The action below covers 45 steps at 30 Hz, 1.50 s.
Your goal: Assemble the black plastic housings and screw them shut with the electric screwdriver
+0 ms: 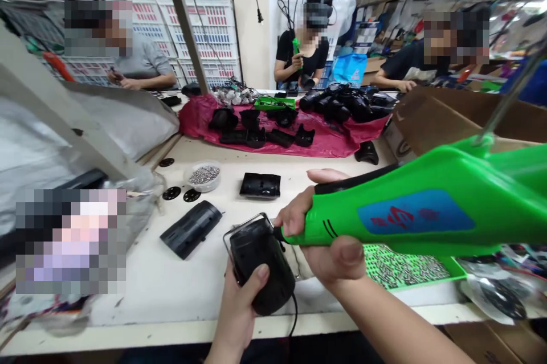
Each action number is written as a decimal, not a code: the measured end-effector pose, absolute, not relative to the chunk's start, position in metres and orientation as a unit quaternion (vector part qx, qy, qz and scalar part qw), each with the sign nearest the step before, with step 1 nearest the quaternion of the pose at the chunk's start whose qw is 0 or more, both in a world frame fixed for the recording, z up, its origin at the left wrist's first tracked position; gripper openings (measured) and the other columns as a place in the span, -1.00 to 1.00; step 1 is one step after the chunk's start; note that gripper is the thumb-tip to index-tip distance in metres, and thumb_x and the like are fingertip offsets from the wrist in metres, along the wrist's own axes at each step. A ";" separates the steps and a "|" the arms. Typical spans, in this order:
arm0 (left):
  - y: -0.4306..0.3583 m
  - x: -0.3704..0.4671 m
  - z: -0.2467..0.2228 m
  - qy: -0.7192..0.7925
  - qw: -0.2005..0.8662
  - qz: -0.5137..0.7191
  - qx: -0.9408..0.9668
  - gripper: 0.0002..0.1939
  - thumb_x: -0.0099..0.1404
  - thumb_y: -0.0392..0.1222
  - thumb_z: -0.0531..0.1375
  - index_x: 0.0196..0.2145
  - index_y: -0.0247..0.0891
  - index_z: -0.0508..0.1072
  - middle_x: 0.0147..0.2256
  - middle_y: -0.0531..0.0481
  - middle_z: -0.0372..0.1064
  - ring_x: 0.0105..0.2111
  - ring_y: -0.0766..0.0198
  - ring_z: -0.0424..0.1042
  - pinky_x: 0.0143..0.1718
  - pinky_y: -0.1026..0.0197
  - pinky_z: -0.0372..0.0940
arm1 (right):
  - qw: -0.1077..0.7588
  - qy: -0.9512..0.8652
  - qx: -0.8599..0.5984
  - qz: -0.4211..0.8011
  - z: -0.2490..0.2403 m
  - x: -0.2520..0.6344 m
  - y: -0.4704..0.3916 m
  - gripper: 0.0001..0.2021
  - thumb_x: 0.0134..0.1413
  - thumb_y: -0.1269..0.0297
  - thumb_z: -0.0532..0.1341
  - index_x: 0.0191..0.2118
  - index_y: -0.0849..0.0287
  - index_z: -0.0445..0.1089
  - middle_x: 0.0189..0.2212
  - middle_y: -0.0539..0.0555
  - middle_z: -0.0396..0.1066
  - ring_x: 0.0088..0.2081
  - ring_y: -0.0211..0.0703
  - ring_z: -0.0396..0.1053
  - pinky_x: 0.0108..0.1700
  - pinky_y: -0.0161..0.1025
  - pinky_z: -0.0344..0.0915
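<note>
My left hand (241, 295) grips a black cylindrical housing (256, 247), its thumb across the front. A bent metal wire bracket (228, 234) loops around the upper end of this housing, and a black cable (296, 318) hangs from its lower end. In my right hand (329, 256) is a green electric screwdriver (410, 204), fingers wrapped around its front end. Its tip meets the upper right side of the housing near the bracket; the exact contact point is hidden. Nearby lie a black half shell (190, 230) and another black shell piece (260, 185).
A tub of small metal parts (205, 176) stands near black discs (171, 193). A green tray of screws (405, 267) lies under the screwdriver. Black parts rest on pink sheeting (329, 144). A cardboard box (444, 113) stands right, a metal post (188, 39) left. Several people work opposite.
</note>
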<state>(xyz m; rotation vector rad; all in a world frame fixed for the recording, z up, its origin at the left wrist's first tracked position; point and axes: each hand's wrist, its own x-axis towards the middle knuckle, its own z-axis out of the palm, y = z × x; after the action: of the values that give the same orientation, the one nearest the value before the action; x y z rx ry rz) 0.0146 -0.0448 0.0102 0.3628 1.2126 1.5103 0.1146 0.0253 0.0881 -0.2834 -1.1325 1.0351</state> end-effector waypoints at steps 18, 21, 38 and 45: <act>-0.047 0.022 0.006 0.531 0.512 0.657 0.154 -0.30 -0.08 0.03 0.43 -0.01 -0.24 0.35 -0.20 -0.10 0.52 -0.17 0.03 0.50 -0.14 0.06 0.39 | 0.725 -0.475 -0.163 0.471 0.089 0.104 0.031 -0.55 -0.12 -0.15 0.31 -0.19 0.03 0.32 -0.67 -0.15 0.28 -0.68 -0.24 0.23 -0.57 -0.23 0.32; -0.047 0.021 0.003 0.533 0.500 0.659 0.176 -0.29 -0.07 0.04 0.43 0.00 -0.22 0.35 -0.15 -0.10 0.50 -0.10 0.01 0.46 -0.06 0.05 0.34 | 0.740 -0.462 -0.173 0.457 0.091 0.104 0.030 -0.51 -0.16 -0.18 0.31 -0.19 0.05 0.32 -0.68 -0.16 0.27 -0.69 -0.25 0.23 -0.58 -0.23 0.32; -0.038 0.017 -0.003 0.511 0.519 0.654 0.206 -0.17 -0.03 0.04 0.40 0.17 -0.18 0.24 0.01 -0.19 0.43 0.07 -0.08 0.37 0.13 -0.09 0.19 | 0.738 -0.491 -0.200 0.417 0.110 0.121 0.024 -0.44 -0.16 -0.27 0.30 -0.12 0.03 0.41 -0.70 -0.16 0.25 -0.71 -0.25 0.16 -0.61 -0.23 0.28; -0.036 0.014 -0.003 0.505 0.532 0.644 0.219 -0.01 -0.02 -0.02 0.40 0.30 -0.11 0.04 0.17 -0.18 0.27 0.16 -0.08 0.27 0.20 -0.12 0.08 | 0.699 -0.510 -0.160 0.475 0.127 0.115 0.004 -0.50 -0.04 -0.22 0.27 -0.10 0.05 0.45 -0.69 -0.11 0.28 -0.68 -0.24 0.22 -0.56 -0.22 0.34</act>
<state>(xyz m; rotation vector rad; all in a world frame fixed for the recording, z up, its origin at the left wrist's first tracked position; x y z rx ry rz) 0.0139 -0.0357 -0.0032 0.5231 1.2052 1.5354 0.1151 0.0039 0.1266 -0.3569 -1.1362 1.0581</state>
